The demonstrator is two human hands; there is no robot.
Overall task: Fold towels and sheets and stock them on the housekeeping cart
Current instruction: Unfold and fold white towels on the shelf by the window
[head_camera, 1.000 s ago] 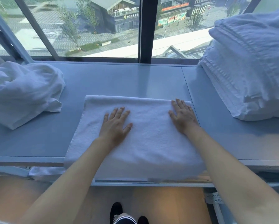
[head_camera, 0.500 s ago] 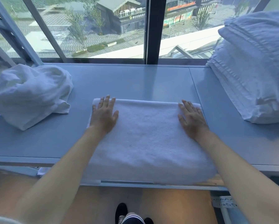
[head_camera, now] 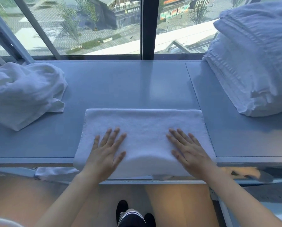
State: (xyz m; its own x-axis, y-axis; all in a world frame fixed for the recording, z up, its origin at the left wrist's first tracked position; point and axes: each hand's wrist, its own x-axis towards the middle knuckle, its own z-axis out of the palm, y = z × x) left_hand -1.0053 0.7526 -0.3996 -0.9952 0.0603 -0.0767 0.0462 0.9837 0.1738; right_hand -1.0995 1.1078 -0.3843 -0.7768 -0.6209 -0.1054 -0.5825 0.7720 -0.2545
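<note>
Palms flat: my left hand (head_camera: 106, 154) and right hand (head_camera: 188, 152), grip slack with fingers spread, press the folded white terry towel (head_camera: 145, 128) at the grey table (head_camera: 128, 89) front edge, smoothing creases, I judge.

grey counter (head_camera: 123, 89) | window (head_camera: 91, 25), street outside | black shoes (head_camera: 122, 208) on floor

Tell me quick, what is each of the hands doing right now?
Left hand: open, fingers spread, flat on the towel, holding nothing.
Right hand: open, fingers spread, flat on the towel, holding nothing.
</note>
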